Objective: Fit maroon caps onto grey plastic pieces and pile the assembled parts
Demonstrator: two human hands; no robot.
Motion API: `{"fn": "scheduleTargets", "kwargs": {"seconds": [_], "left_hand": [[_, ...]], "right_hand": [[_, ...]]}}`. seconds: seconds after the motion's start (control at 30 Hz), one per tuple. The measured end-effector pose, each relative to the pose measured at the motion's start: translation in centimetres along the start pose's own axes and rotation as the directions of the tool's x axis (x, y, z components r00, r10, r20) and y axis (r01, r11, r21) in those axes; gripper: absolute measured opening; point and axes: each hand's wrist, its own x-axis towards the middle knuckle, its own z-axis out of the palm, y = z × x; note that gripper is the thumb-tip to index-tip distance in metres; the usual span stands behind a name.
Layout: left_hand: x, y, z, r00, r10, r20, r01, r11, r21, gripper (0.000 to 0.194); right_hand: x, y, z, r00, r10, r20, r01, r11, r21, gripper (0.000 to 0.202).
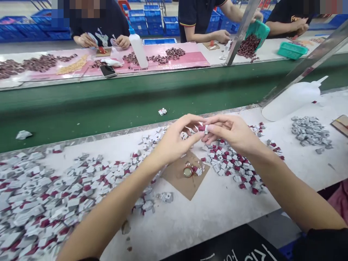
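A small maroon and white plastic piece point(202, 128) is pinched at the fingertips where my two hands meet. My left hand point(181, 139) holds its maroon end between thumb and fingers. My right hand point(231, 132) grips the white end with thumb and forefinger. Below them on the table lies a brown square board point(187, 186), turned like a diamond. On it rest a round gold-rimmed disc point(187, 172) and another small grey and maroon piece point(198, 172). To the right is a pile of white and maroon pieces point(225, 159).
A wide spread of grey and maroon pieces point(54, 195) covers the left side. At right are a grey pile point(311, 132) and a white scoop-like container point(293, 99). A green belt point(108, 112) runs beyond the table; a metal post point(241, 32) rises past it. Several people work opposite.
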Motion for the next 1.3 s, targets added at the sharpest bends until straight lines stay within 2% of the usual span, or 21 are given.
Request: {"fn": "scheduleTargets", "kwargs": {"seconds": [0.07,0.17,0.27,0.37,0.47,0.53,0.6,0.7,0.83,0.9,0.97,1.03,1.07,1.13,1.3], "left_hand": [[-1.7,0.9,1.1,0.998,-0.007,-0.056,0.004,0.998,-0.055,0.020],[-4.4,1.7,2.1,0.985,-0.112,-0.129,0.100,0.990,-0.097,0.009],[-7.5,2.4,2.9,0.964,-0.253,-0.082,0.233,0.951,-0.201,0.006],[-11.0,2.8,3.8,0.926,-0.375,-0.045,0.352,0.899,-0.262,0.007],[-13.9,3.0,4.7,0.879,-0.475,-0.046,0.445,0.850,-0.281,0.009],[-15.0,3.1,5.0,0.861,-0.504,-0.060,0.471,0.838,-0.277,0.010],[-15.3,3.3,5.2,0.872,-0.483,-0.081,0.458,0.862,-0.216,0.010],[-14.9,3.3,5.0,0.915,-0.392,-0.094,0.388,0.920,-0.062,0.013],[-13.8,2.4,3.5,0.966,-0.245,-0.087,0.259,0.940,0.224,0.021],[-13.6,1.5,2.0,0.971,-0.186,-0.147,0.236,0.833,0.501,0.023],[-13.6,0.5,0.5,0.961,-0.174,-0.216,0.277,0.617,0.736,0.023],[-13.8,-0.4,-0.7,0.946,-0.203,-0.252,0.319,0.465,0.826,0.020],[-14.0,-0.7,-1.0,0.941,-0.216,-0.260,0.332,0.444,0.833,0.018],[-14.3,-1.3,-1.3,0.937,-0.213,-0.276,0.346,0.463,0.816,0.014],[-14.6,-2.1,-0.8,0.933,-0.160,-0.322,0.358,0.484,0.798,0.011]], "right_hand": [[-1.6,0.4,1.1,0.999,0.025,0.026,-0.027,0.997,0.077,0.043],[-4.0,1.2,2.3,0.996,0.057,0.061,-0.064,0.993,0.104,0.042],[-6.5,1.8,3.4,0.999,0.007,0.048,-0.007,1.000,-0.013,0.034],[-8.8,2.7,4.2,0.996,-0.026,0.087,0.039,0.988,-0.146,0.021],[-10.6,4.1,4.9,0.992,-0.008,0.125,0.028,0.986,-0.164,0.017],[-11.2,5.1,5.4,0.995,-0.014,0.103,0.030,0.987,-0.159,0.019],[-11.5,5.8,5.8,0.998,-0.023,0.058,0.033,0.985,-0.170,0.020],[-11.5,6.5,6.2,0.997,-0.059,-0.053,0.048,0.980,-0.191,0.017],[-11.3,7.2,6.1,0.979,-0.112,-0.171,0.074,0.974,-0.212,0.012],[-11.3,7.7,5.9,0.976,-0.089,-0.197,0.046,0.976,-0.211,0.013],[-11.4,8.2,5.8,0.976,-0.052,-0.212,0.010,0.981,-0.196,0.017],[-11.4,8.6,5.7,0.973,-0.034,-0.227,-0.005,0.985,-0.170,0.020],[-11.4,8.8,5.8,0.972,-0.031,-0.233,-0.005,0.988,-0.154,0.022],[-11.4,8.9,5.8,0.970,-0.029,-0.241,0.000,0.993,-0.120,0.021],[-11.1,8.7,6.1,0.972,-0.019,-0.234,-0.005,0.995,-0.102,0.018]]}}
